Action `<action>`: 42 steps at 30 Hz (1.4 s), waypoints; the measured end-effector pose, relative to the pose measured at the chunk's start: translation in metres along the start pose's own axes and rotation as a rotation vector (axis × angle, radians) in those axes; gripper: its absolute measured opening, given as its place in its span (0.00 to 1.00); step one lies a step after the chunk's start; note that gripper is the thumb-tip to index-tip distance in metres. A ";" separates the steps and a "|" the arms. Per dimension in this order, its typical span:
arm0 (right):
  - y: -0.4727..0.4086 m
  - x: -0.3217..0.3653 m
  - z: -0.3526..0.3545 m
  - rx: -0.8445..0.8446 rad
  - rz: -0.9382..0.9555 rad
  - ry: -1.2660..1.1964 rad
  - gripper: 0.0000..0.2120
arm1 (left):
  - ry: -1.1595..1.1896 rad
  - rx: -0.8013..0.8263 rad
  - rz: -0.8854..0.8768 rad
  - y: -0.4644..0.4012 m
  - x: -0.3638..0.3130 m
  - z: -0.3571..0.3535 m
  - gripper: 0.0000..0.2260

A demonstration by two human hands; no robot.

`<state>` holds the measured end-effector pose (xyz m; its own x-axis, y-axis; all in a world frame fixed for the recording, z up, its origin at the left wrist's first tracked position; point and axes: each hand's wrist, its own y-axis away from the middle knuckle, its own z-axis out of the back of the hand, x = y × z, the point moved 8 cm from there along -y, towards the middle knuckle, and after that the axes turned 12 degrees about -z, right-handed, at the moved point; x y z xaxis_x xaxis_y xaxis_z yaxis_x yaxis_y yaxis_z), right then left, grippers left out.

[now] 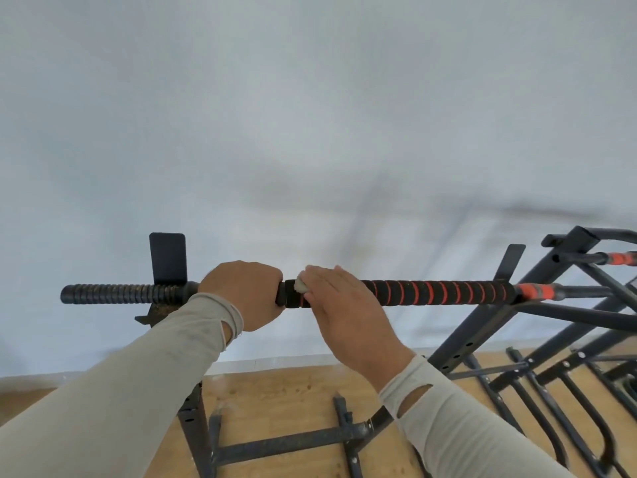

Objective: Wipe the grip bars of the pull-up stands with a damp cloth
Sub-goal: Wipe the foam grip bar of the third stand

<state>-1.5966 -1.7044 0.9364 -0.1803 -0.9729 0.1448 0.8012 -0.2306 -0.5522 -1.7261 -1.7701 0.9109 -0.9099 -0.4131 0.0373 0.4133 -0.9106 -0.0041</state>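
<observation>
A long horizontal grip bar [437, 292] runs across the view, black foam with orange spiral stripes on the right, plain black ribbed foam at the left end. My left hand [246, 293] grips the bar left of centre, fingers curled over the top. Just to its right my right hand [339, 305] lies over the bar with fingers straight, pressing a small pale cloth [300, 286] against the foam. Only a corner of the cloth shows past the fingertips.
A black bracket plate [168, 257] stands behind the bar at the left. A second pull-up stand [565, 305] with an orange grip is at the right. Black frame legs [286, 446] cross the wooden floor below. A pale wall fills the background.
</observation>
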 end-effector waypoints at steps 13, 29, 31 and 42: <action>-0.018 -0.040 0.017 0.292 -0.364 0.387 0.11 | 0.050 0.006 0.015 0.003 0.001 0.001 0.08; 0.008 -0.129 0.058 0.348 -0.376 0.631 0.09 | 0.077 0.029 -0.002 -0.001 0.004 -0.004 0.09; 0.004 -0.108 0.058 0.287 -0.432 0.603 0.08 | 0.080 0.042 -0.006 -0.002 0.003 -0.003 0.09; 0.006 -0.029 0.022 -0.010 -0.176 0.206 0.09 | 0.125 0.101 -0.011 -0.005 0.006 -0.007 0.11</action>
<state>-1.5742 -1.6770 0.9475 -0.4294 -0.9004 0.0700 0.7419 -0.3959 -0.5412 -1.7342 -1.7679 0.9039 -0.9092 -0.4071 -0.0880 0.3990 -0.9119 0.0966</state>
